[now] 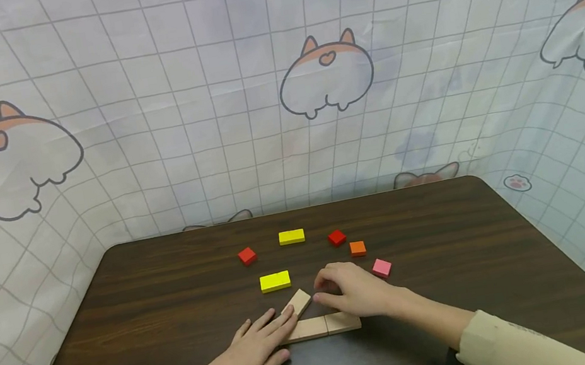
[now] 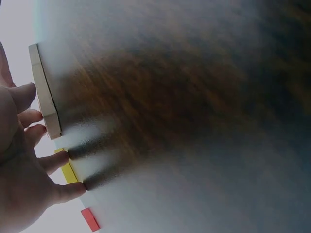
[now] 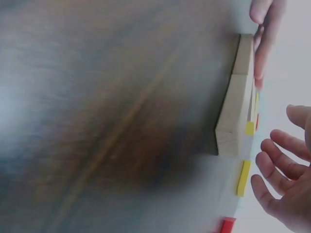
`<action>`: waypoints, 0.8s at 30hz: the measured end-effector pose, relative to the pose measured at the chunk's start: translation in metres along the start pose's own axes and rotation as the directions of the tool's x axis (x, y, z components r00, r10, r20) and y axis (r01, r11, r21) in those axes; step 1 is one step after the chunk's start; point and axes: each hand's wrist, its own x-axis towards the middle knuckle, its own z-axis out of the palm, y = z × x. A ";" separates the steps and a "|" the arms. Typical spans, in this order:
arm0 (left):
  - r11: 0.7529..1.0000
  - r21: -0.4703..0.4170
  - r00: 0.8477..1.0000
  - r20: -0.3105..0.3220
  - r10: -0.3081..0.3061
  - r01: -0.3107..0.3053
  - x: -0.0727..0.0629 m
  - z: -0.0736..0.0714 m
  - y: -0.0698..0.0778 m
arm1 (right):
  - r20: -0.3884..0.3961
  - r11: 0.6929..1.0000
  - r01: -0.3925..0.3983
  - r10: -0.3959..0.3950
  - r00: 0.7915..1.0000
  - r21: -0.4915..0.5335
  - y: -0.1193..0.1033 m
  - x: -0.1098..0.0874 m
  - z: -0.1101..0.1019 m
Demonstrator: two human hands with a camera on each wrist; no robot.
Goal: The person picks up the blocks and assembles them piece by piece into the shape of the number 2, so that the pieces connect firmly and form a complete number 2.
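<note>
Two plain wooden blocks lie end to end, the left one against the right one. Behind them a third wooden block sits at a slant. My left hand is spread flat with straight fingers, its fingertips over the slanted block and the left end of the row. My right hand hovers behind the right block, fingers loosely bent and nothing between them. In the right wrist view its fingers are spread apart, beside the wooden row.
A near yellow block and a far yellow block lie beyond the hands. Around them are a left red block, a right red block, an orange block and a pink block. A patterned curtain surrounds the dark table.
</note>
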 end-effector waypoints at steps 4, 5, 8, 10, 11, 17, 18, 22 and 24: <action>1.000 0.006 1.000 -0.002 -0.010 0.010 0.001 0.002 -0.001 | -0.029 1.000 0.010 -0.009 1.000 0.028 0.001 0.008 -0.001; 1.000 0.008 1.000 -0.007 -0.009 0.009 0.002 0.002 -0.001 | -0.034 0.999 0.010 -0.009 0.999 0.035 0.001 0.010 -0.002; 1.000 0.022 0.999 -0.042 0.006 -0.005 0.004 0.002 -0.001 | -0.044 0.998 0.005 -0.002 0.999 0.057 0.002 0.019 -0.001; 0.999 0.033 0.997 -0.072 0.020 -0.017 0.005 0.002 0.000 | -0.046 0.998 -0.005 0.008 0.999 0.069 0.004 0.025 0.000; 0.999 0.039 0.996 -0.089 0.025 -0.022 0.006 0.002 0.000 | -0.047 0.997 -0.011 0.014 0.999 0.074 0.004 0.028 0.001; 0.997 0.043 0.982 -0.175 0.070 -0.063 0.011 0.002 0.000 | -0.058 0.997 -0.004 0.009 0.998 0.078 0.007 0.044 0.005; 0.997 0.041 0.979 -0.187 0.079 -0.073 0.012 0.002 -0.001 | -0.061 0.997 -0.002 0.007 0.998 0.077 0.007 0.047 0.006; 0.992 0.057 0.968 -0.219 0.121 -0.111 0.013 0.001 -0.004 | -0.058 0.997 -0.021 0.026 0.998 0.075 0.008 0.057 0.009; 0.990 0.061 0.965 -0.226 0.135 -0.125 0.014 0.000 -0.006 | -0.047 0.996 -0.043 0.046 0.998 0.076 0.009 0.060 0.011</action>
